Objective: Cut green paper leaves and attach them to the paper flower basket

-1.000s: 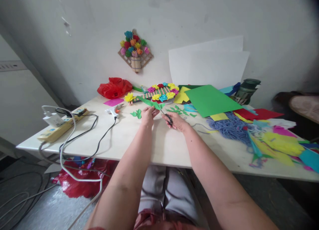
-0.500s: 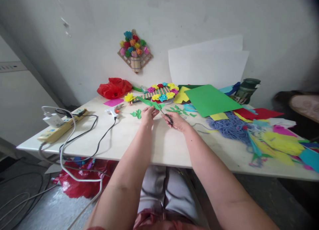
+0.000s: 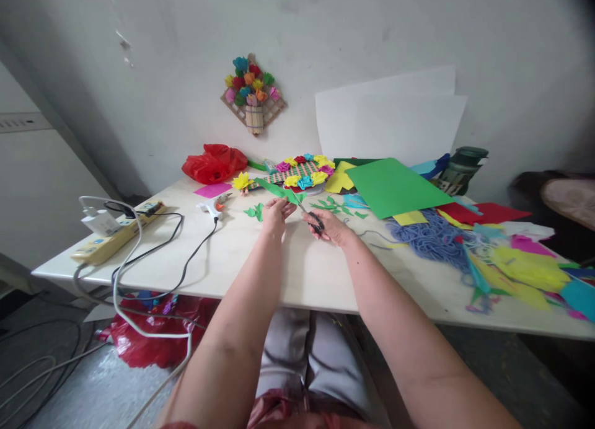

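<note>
My left hand (image 3: 275, 215) pinches a strip of green paper (image 3: 277, 191) above the white table (image 3: 195, 261). Close to its right, my right hand (image 3: 331, 226) grips black-handled scissors (image 3: 310, 216) whose blades point up-left into the green strip. Small cut green leaf shapes (image 3: 255, 212) lie just left of my left hand, and more green cuttings (image 3: 337, 206) lie beyond my right hand. A woven board with paper flowers (image 3: 302, 172) rests behind both hands.
A glue gun (image 3: 211, 206) and its black cable lie left of the hands, beside a power strip (image 3: 111, 234). A large green sheet (image 3: 395, 186), blue yarn (image 3: 430, 238) and coloured paper scraps (image 3: 525, 268) cover the right side. A red bag (image 3: 214, 162) sits by the wall.
</note>
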The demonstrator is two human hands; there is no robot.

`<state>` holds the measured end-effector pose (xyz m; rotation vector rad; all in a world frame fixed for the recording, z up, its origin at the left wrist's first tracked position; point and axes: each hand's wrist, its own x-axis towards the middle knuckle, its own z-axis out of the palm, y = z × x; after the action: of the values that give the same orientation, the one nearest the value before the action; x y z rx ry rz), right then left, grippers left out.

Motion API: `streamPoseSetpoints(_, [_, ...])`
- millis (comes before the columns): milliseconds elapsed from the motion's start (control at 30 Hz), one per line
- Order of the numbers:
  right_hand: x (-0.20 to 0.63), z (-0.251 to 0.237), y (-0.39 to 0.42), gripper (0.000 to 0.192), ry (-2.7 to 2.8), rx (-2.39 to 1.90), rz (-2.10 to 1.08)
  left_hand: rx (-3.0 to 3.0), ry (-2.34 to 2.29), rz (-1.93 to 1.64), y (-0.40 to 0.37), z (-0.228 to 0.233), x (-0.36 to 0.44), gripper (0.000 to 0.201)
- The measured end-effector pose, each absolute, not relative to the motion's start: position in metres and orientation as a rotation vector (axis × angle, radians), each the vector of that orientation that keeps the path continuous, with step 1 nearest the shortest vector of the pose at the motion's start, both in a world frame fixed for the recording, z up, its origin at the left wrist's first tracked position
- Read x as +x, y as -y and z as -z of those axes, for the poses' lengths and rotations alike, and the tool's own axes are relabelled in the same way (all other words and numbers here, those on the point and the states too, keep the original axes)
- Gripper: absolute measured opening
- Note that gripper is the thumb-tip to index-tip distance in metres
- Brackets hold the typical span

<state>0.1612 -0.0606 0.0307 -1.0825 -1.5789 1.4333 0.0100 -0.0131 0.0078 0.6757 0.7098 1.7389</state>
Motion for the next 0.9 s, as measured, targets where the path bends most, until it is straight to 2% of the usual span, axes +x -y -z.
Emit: streamPoseSetpoints(900, [0.1604,-0.0213,0.0514,0.025,1.498,-1.055,-1.451,0.682,-0.682,-1.722,0.0157,-0.0096,0.0104,0.021])
